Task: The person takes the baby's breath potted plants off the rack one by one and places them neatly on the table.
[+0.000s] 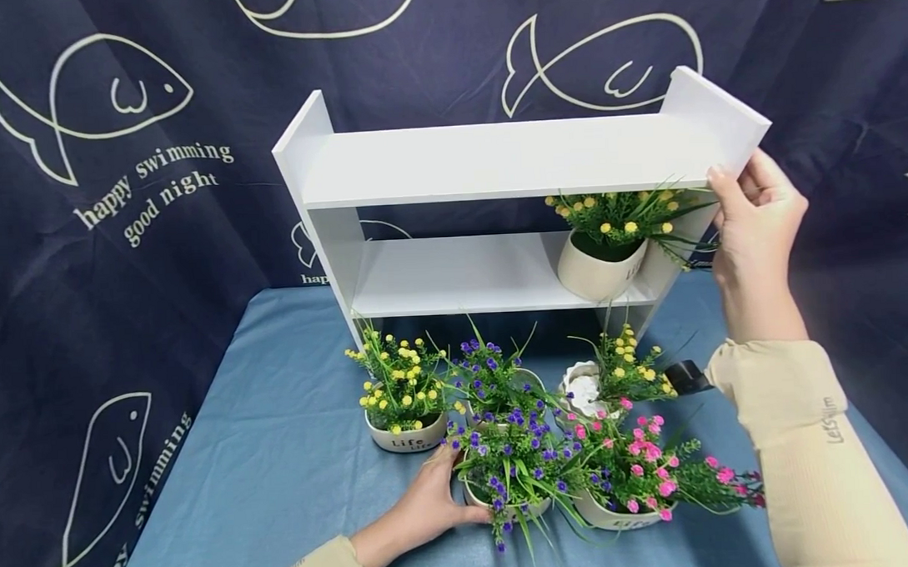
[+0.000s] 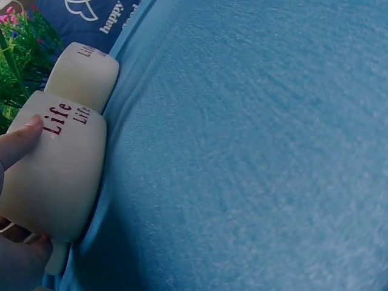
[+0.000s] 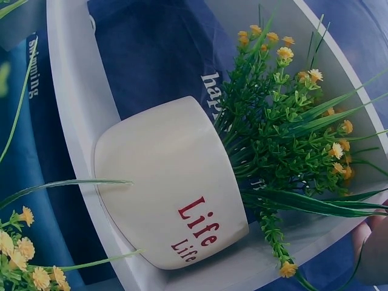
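My left hand [image 1: 424, 506] grips the front flowerpot of purple flowers [image 1: 513, 457] from its left side. In the left wrist view, the thumb lies on the cream pot [image 2: 60, 173] near its "Life" lettering, with fingers at the other end. Higher up, my right hand [image 1: 763, 223] holds the right side panel of a white two-tier shelf [image 1: 495, 157], thumb at the front edge. On the shelf's lower board, at its right end, stands a pot of yellow flowers [image 1: 599, 266]; the same cream pot [image 3: 170, 188] fills the right wrist view.
In front of the shelf stand another yellow-flowered pot [image 1: 407, 435], a second purple-flowered pot [image 1: 495, 378], a yellow-flowered pot with a white scalloped rim [image 1: 581, 387] and a pink-flowered pot [image 1: 627, 511]. A blue cloth [image 1: 280, 456] covers the table; a dark fish-print curtain [image 1: 432, 76] hangs behind.
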A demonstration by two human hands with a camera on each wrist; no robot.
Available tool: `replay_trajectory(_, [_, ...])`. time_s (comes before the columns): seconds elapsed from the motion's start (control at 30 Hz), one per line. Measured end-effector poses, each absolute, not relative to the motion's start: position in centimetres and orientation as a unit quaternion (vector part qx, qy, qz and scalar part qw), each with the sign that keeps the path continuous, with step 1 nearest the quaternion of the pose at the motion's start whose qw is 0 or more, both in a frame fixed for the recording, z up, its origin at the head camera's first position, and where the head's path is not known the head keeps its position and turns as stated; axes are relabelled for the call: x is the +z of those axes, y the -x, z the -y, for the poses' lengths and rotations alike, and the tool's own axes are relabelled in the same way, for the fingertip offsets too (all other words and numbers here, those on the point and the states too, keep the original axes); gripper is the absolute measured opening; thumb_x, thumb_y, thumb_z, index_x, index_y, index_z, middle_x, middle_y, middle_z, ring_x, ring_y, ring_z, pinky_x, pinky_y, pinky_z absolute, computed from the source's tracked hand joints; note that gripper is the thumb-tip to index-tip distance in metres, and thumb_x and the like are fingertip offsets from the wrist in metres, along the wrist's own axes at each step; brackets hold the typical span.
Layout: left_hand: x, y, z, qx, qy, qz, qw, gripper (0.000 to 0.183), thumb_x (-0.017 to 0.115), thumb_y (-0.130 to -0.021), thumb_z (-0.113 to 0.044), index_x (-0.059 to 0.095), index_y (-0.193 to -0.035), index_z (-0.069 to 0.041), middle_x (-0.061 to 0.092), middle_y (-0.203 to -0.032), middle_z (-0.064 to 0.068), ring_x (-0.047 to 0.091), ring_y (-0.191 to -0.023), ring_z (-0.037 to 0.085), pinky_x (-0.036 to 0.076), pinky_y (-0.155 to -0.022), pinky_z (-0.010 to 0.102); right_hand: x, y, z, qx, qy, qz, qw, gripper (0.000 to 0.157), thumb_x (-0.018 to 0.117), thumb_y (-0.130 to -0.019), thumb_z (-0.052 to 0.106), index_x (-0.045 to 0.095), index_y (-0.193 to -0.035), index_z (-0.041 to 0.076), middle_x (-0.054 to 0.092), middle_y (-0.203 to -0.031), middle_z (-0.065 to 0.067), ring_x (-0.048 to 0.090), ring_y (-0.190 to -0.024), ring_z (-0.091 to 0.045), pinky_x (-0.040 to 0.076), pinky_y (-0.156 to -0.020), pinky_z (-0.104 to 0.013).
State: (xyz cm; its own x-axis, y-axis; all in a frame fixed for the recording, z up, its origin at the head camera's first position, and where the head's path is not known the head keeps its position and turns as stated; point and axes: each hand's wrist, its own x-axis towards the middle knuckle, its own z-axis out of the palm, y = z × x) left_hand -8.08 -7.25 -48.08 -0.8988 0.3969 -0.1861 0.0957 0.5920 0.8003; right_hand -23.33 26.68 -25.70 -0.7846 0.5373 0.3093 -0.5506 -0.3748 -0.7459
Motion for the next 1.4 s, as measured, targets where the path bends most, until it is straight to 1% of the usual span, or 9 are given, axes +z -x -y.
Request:
replay_trajectory(0.13, [-47.83, 7.91, 7.40, 0.425, -0.145, -0.874, 0.188, 0.103, 0.086, -0.069, -0.038, 0.035, -0.143, 0.012, 0.029, -0.151, 0.035, 0.023, -0.143, 0.050, 0.023, -0.114, 0.066, -25.69, 23.31, -26.64, 0.830, -0.005, 0.452, 0.326, 0.038, 0.064, -0.081, -0.017, 0.069, -0.116, -0.003, 0.073, -0.103, -0.012, 0.066, -0.090, -0.019, 0.058, -0.069, -0.020])
replay_trajectory(0.27, [-47.69, 7.75, 7.65, 0.427, -0.143, -0.871, 0.196, 0.104, 0.086, -0.070, -0.039, 0.033, -0.144, 0.013, 0.026, -0.151, 0.036, 0.020, -0.144, 0.049, 0.021, -0.115, 0.066, -25.66, 23.32, -26.58, 0.830, -0.006, 0.453, 0.326, 0.038, 0.063, -0.081, -0.017, 0.068, -0.116, -0.003, 0.073, -0.103, -0.012, 0.066, -0.090, -0.019, 0.058, -0.070, -0.020])
replay_trajectory(0.37, [-47.68, 7.73, 7.73, 0.428, -0.142, -0.872, 0.191, 0.105, 0.085, -0.071, -0.038, 0.031, -0.144, 0.014, 0.027, -0.151, 0.036, 0.021, -0.143, 0.049, 0.022, -0.115, 0.065, -25.59, 23.37, -26.61, 0.831, -0.008, 0.450, 0.327, 0.038, 0.062, -0.081, -0.018, 0.068, -0.116, -0.003, 0.073, -0.103, -0.012, 0.066, -0.090, -0.020, 0.058, -0.070, -0.021])
replay_trajectory(0.53, [-47.63, 7.77, 7.57, 0.423, -0.143, -0.876, 0.180, 0.102, 0.085, -0.072, -0.037, 0.033, -0.143, 0.014, 0.029, -0.150, 0.035, 0.024, -0.143, 0.048, 0.024, -0.114, 0.065, -25.61, 23.39, -26.68, 0.832, -0.006, 0.449, 0.326, 0.038, 0.063, -0.081, -0.017, 0.069, -0.116, -0.003, 0.073, -0.102, -0.012, 0.066, -0.090, -0.019, 0.058, -0.069, -0.020])
replay_trajectory(0.73, [-47.58, 7.55, 7.15, 0.427, -0.147, -0.876, 0.167, 0.101, 0.086, -0.071, -0.035, 0.034, -0.143, 0.014, 0.033, -0.149, 0.034, 0.026, -0.142, 0.049, 0.025, -0.113, 0.065, -25.70, 23.37, -26.69, 0.834, -0.006, 0.446, 0.324, 0.038, 0.063, -0.081, -0.017, 0.068, -0.117, -0.003, 0.073, -0.103, -0.012, 0.066, -0.090, -0.019, 0.058, -0.069, -0.020])
replay_trajectory(1.03, [-47.40, 7.26, 6.87, 0.440, -0.126, -0.868, 0.193, 0.107, 0.085, -0.072, -0.037, 0.027, -0.146, 0.014, 0.026, -0.151, 0.036, 0.023, -0.142, 0.051, 0.026, -0.112, 0.066, -25.76, 23.34, -26.70, 0.834, -0.002, 0.449, 0.321, 0.039, 0.063, -0.082, -0.016, 0.068, -0.117, -0.002, 0.073, -0.104, -0.012, 0.066, -0.091, -0.019, 0.058, -0.070, -0.020])
replay_trajectory(1.2, [-47.32, 7.22, 7.16, 0.435, -0.147, -0.870, 0.178, 0.106, 0.085, -0.071, -0.038, 0.029, -0.146, 0.013, 0.029, -0.151, 0.035, 0.025, -0.141, 0.050, 0.027, -0.112, 0.066, -25.76, 23.35, -26.72, 0.835, -0.002, 0.447, 0.320, 0.039, 0.064, -0.081, -0.017, 0.068, -0.117, -0.002, 0.073, -0.104, -0.011, 0.066, -0.090, -0.019, 0.058, -0.069, -0.020])
replay_trajectory(1.33, [-47.39, 7.17, 7.49, 0.439, -0.158, -0.869, 0.166, 0.105, 0.085, -0.070, -0.039, 0.031, -0.146, 0.010, 0.031, -0.151, 0.033, 0.028, -0.140, 0.049, 0.028, -0.112, 0.064, -25.77, 23.40, -26.71, 0.836, -0.008, 0.441, 0.326, 0.039, 0.063, -0.080, -0.018, 0.068, -0.116, -0.004, 0.073, -0.102, -0.013, 0.067, -0.087, -0.019, 0.058, -0.067, -0.020])
replay_trajectory(1.4, [-47.22, 7.14, 7.63, 0.446, -0.162, -0.865, 0.162, 0.104, 0.085, -0.070, -0.038, 0.032, -0.145, 0.010, 0.032, -0.150, 0.032, 0.030, -0.140, 0.048, 0.032, -0.111, 0.060, -25.75, 23.43, -26.72, 0.836, -0.013, 0.438, 0.330, 0.039, 0.063, -0.080, -0.019, 0.068, -0.116, -0.005, 0.073, -0.101, -0.013, 0.067, -0.086, -0.019, 0.058, -0.067, -0.020])
